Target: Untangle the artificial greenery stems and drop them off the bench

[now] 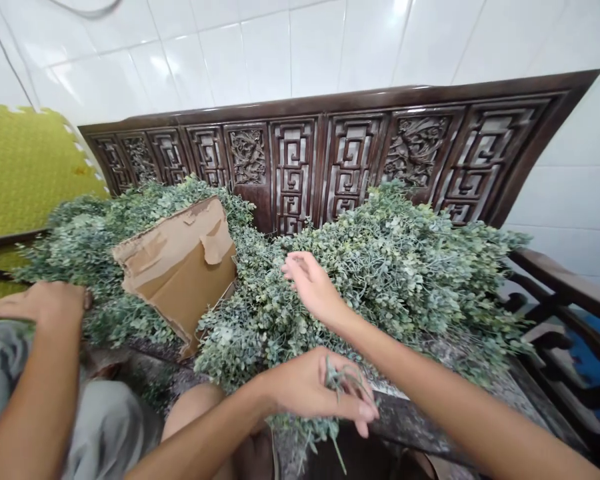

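A big heap of artificial green foliage (395,267) lies across a dark carved wooden bench. My left hand (310,390) is low in the middle at the near edge of the heap, fingers closed round a small green sprig (337,380) whose stem hangs down. My right hand (313,287) reaches over the heap, fingers stretched out and resting on the leaves, holding nothing. A torn piece of brown cardboard (180,263) sits tilted in the foliage to the left of both hands.
Another person's hand (40,303) and forearm rest at the far left by the foliage, above grey clothing (100,420). The carved bench back (300,167) stands against a white tiled wall. A yellow-green mat (20,167) is at left, a wooden armrest (565,280) at right.
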`<state>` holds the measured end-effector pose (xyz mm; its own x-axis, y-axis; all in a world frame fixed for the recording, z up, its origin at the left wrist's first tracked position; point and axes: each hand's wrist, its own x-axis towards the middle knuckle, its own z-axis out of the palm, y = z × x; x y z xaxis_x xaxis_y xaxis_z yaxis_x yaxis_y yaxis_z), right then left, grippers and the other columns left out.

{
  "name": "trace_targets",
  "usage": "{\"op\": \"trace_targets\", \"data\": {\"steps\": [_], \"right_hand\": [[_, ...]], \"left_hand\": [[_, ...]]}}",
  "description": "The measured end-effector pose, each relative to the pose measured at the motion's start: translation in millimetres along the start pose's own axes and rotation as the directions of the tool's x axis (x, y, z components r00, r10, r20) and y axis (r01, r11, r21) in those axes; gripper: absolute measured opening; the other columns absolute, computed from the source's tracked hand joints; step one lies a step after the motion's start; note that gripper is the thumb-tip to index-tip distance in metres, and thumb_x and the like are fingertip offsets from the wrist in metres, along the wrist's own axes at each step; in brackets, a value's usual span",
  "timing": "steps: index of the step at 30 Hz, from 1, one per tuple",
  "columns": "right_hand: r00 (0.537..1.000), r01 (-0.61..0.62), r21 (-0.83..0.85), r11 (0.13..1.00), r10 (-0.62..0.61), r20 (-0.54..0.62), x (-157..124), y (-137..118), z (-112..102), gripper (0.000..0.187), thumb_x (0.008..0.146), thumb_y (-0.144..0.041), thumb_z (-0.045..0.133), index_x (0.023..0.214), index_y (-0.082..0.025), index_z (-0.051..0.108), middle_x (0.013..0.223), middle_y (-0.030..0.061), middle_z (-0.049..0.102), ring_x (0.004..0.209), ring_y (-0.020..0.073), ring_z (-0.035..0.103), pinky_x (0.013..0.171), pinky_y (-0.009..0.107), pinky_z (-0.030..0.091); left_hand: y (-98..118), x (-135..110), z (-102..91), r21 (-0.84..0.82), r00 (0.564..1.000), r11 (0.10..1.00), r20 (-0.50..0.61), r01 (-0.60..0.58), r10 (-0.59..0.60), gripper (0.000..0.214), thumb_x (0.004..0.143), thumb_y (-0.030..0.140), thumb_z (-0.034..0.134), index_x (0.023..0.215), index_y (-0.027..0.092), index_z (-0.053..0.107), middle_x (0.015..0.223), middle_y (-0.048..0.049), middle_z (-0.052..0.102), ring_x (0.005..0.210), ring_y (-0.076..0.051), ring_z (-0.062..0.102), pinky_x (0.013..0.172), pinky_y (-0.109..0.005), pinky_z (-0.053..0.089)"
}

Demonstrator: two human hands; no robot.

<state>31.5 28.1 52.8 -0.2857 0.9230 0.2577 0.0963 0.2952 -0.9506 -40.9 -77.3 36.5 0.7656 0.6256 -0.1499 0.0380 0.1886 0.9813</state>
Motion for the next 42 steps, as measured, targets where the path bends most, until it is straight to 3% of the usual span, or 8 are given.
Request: {"op": "trace_targets", "data": {"steps": [4, 9, 16, 22, 25, 29, 33, 42], "right_hand": [[0.987, -0.071, 0.033, 0.997, 0.065, 0.147, -41, 4, -47, 0.038, 0.102, -0.051, 0.041, 0.106, -0.02, 0.062, 0.11, 0.009, 0.07, 0.1, 0.0208, 0.067, 0.086, 0.037, 0.054], [0.9, -0.125, 0.077, 0.989, 0.08, 0.429, -87, 15, -79, 0.036, 0.104, -0.048, 0.039, 0.112, -0.021, 0.062, 0.109, 0.009, 0.07, 0.1, 0.0202, 0.068, 0.089, 0.041, 0.055], [0.91, -0.076, -0.074, 0.994, 0.1, 0.403, -107, 25, -73, 0.044, 0.087, -0.034, 0.072, 0.126, -0.023, 0.053, 0.11, 0.0063, 0.063, 0.084, 0.0151, 0.064, 0.073, 0.032, 0.056], [0.921, 0.017, -0.106, 0.994, 0.026, 0.388, -110, 21, -71, 0.027, 0.094, -0.034, 0.061, 0.118, -0.022, 0.056, 0.082, -0.0007, 0.061, 0.072, 0.0137, 0.057, 0.068, 0.029, 0.05], [0.975, 0.069, -0.202, 0.977, -0.023, 0.223, -109, 23, -70, 0.023, 0.099, -0.036, 0.053, 0.116, -0.022, 0.058, 0.076, -0.0015, 0.056, 0.07, 0.015, 0.055, 0.065, 0.029, 0.048], [0.959, 0.271, -0.383, 0.883, -0.215, 0.183, -105, 21, -70, 0.041, 0.09, -0.03, 0.067, 0.129, -0.026, 0.057, 0.109, 0.0073, 0.058, 0.103, 0.0229, 0.057, 0.09, 0.04, 0.048], [0.915, 0.394, -0.397, 0.829, -0.311, 0.258, -101, 15, -72, 0.008, 0.095, -0.024, 0.061, 0.1, -0.025, 0.068, 0.11, 0.006, 0.062, 0.109, 0.0236, 0.055, 0.097, 0.045, 0.043], [0.936, 0.221, -0.247, 0.944, -0.134, 0.325, -100, 10, -98, 0.011, 0.092, -0.026, 0.065, 0.094, -0.022, 0.055, 0.092, 0.0016, 0.067, 0.086, 0.0168, 0.063, 0.083, 0.033, 0.048]], "left_hand": [[7, -4, -12.0, -0.099, 0.918, 0.981, -0.38, -0.167, 0.118, 0.031, 0.082, 0.047, 0.072, 0.088, 0.018, 0.063, 0.079, -0.0043, 0.077, 0.036, -0.003, 0.035, 0.04, -0.02, 0.027], [12, -1, -28.3, -0.271, 0.767, 0.868, -0.617, -0.416, 0.175, 0.021, 0.087, 0.035, 0.071, 0.09, 0.018, 0.059, 0.083, -0.0005, 0.077, 0.037, 0.001, 0.036, 0.052, -0.019, 0.035], [16, 3, -32.0, -0.408, 0.744, 0.771, -0.656, -0.489, 0.126, 0.022, 0.084, 0.03, 0.074, 0.09, 0.017, 0.057, 0.095, -0.0054, 0.078, 0.036, 0.002, 0.032, 0.046, -0.019, 0.03], [18, 4, -29.1, -0.51, 0.762, 0.691, -0.642, -0.512, 0.091, 0.017, 0.085, 0.025, 0.072, 0.089, 0.018, 0.057, 0.087, -0.0004, 0.078, 0.033, 0.002, 0.028, 0.045, -0.019, 0.028], [19, 1, -28.1, -0.567, 0.796, 0.645, -0.595, -0.513, 0.11, 0.014, 0.085, 0.024, 0.072, 0.089, 0.019, 0.059, 0.079, 0.0024, 0.077, 0.031, 0.002, 0.025, 0.044, -0.019, 0.028], [20, -3, -24.9, -0.575, 0.826, 0.647, -0.541, -0.501, 0.158, 0.015, 0.084, 0.025, 0.072, 0.085, 0.019, 0.059, 0.069, 0.0062, 0.072, 0.03, 0.003, 0.019, 0.045, -0.018, 0.029], [19, -5, -23.4, -0.567, 0.851, 0.668, -0.483, -0.482, 0.203, 0.016, 0.085, 0.026, 0.072, 0.084, 0.018, 0.058, 0.064, 0.0086, 0.064, 0.03, 0.003, 0.019, 0.046, -0.017, 0.031], [24, -8, -29.2, -0.533, 0.821, 0.658, -0.515, -0.532, 0.247, 0.014, 0.093, 0.022, 0.061, 0.082, 0.017, 0.054, 0.06, 0.0104, 0.05, 0.033, 0.001, 0.017, 0.049, -0.017, 0.035]]}}
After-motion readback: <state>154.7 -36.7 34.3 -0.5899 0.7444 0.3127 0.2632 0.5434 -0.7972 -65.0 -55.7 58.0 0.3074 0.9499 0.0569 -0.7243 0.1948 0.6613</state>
